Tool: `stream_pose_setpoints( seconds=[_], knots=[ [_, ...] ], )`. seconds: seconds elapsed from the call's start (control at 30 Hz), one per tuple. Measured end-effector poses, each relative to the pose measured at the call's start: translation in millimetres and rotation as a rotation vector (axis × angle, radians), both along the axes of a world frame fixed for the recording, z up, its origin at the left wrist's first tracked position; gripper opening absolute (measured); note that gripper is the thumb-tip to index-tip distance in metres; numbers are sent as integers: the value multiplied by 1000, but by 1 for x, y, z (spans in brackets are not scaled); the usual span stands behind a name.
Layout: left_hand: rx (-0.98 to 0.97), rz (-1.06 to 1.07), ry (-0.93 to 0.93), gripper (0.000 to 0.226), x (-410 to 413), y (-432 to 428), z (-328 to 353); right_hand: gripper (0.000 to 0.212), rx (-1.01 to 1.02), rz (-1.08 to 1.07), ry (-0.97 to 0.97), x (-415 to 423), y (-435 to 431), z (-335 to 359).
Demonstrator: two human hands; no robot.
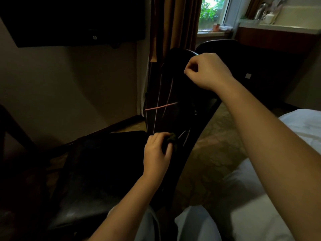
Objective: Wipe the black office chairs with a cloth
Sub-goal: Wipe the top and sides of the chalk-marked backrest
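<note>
Chair (166, 94) fills the middle of the view, black, its back rising toward the window and its seat (97, 162) down to the left. A second chair (251, 66) stands just behind it on the right, and a white bed (304, 127) runs along the right edge.

Up top, the right hand (208, 72) has its fingers curled round the upper rim of the back, steadying it. Low down, the left hand (156, 153) is closed round a dark cloth (171, 138), bunched and pressed against the back just above the seat.

Now the hazards. Push hard down there and the back could swing, or the chair could shift, if that top grip loosens; the base is out of sight, so how freely is hard to say. The room is dim and the cloth is dark on black, so missed patches look likely. The wad is small too, and could slip from the fingers mid-stroke.
</note>
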State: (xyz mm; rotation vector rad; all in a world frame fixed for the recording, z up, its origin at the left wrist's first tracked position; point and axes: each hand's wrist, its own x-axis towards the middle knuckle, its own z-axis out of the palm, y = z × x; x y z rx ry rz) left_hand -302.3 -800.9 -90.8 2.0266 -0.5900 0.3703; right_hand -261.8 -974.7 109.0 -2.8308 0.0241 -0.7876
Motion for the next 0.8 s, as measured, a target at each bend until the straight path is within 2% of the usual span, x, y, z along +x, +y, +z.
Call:
stream_pose_setpoints(
  seconds=[0.2,0.47,0.63,0.8],
  knots=[
    [-13,-32,-8,26,3,-10,23,19,18,15,-3,8,-6,2],
    [-65,-151,-216,33,21,-41,77,19,38,4,-3,20,-10,3],
    [-41,-230,-156,48,25,-37,59,18,49,5,-2,24,-13,3],
    [-21,-194,-76,55,28,-19,20,16,44,8,-2,26,-17,1]
  ],
)
